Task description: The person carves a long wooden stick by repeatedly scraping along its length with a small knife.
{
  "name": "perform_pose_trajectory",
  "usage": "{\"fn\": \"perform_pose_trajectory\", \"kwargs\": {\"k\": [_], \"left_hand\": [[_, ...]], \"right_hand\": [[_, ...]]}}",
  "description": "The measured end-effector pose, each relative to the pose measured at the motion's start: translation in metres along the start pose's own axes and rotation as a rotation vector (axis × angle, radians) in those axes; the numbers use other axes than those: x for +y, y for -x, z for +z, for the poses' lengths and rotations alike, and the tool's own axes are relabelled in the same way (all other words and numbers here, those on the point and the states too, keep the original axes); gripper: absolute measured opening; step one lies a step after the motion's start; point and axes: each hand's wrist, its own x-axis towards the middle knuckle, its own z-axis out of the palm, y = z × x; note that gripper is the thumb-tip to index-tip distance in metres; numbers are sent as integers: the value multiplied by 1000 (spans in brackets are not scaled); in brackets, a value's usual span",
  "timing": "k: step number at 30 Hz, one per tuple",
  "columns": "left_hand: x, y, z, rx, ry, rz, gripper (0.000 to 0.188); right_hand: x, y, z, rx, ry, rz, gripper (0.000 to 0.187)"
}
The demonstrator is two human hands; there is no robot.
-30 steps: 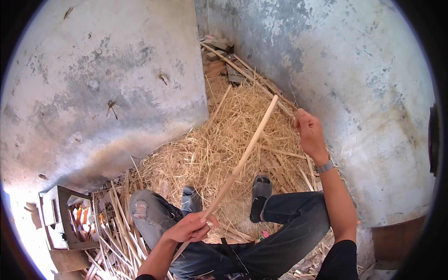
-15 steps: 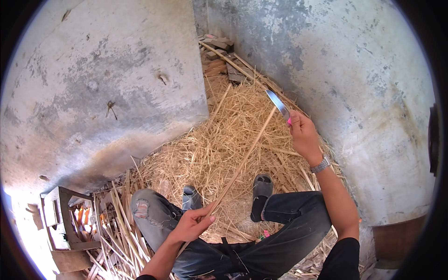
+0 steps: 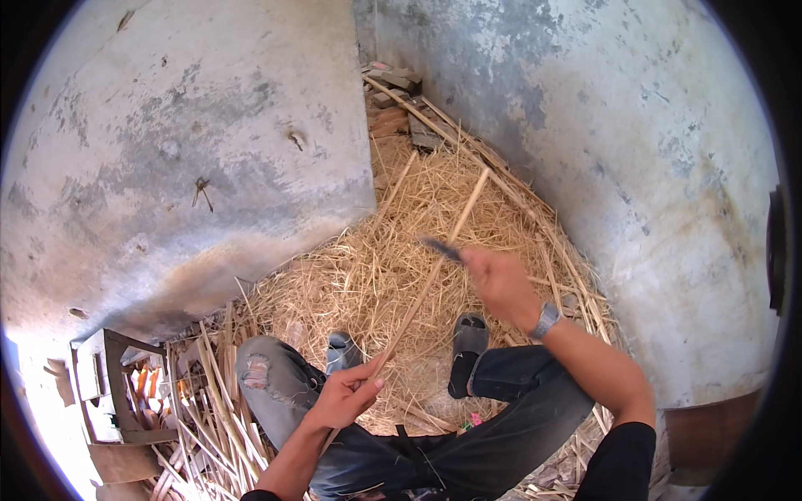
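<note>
My left hand (image 3: pixel 347 396) is closed around the lower part of a long, thin, pale strip that looks like split bamboo (image 3: pixel 415 307). The strip slants up and to the right over the straw, its far end free. In my right hand (image 3: pixel 504 285), blurred by motion, is a knife (image 3: pixel 443 249). Its dark-looking blade points left and lies across the strip's upper half in this view; whether it touches cannot be told. The knife's handle is hidden in my fist. A metal watch (image 3: pixel 547 319) circles my right wrist.
Straw-like shavings (image 3: pixel 334 269) cover the floor between my slippered feet and the corner. More strips (image 3: pixel 219 401) are heaped at my left, by a wooden frame (image 3: pixel 138 388). Worn plaster walls (image 3: pixel 209 125) rise ahead and to the right. Bricks (image 3: pixel 397 83) lie in the far corner.
My right hand has swung the knife down and to the left, from near the strip's tip to farther along it. The left hand keeps its hold, and the strip has barely moved.
</note>
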Motion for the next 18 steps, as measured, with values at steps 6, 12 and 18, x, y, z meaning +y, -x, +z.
{"fn": "perform_pose_trajectory", "kwargs": {"k": [6, 12, 18], "left_hand": [[7, -1, -1, -8, 112, 2, 48], [5, -5, -4, 20, 89, 26, 48], [13, -4, 0, 42, 64, 55, 47]], "right_hand": [[2, -33, -9, 43, 52, 21, 41], [-20, 0, 13, -184, -35, 4, 46], [-13, -14, 0, -445, -640, 450, 52]]}}
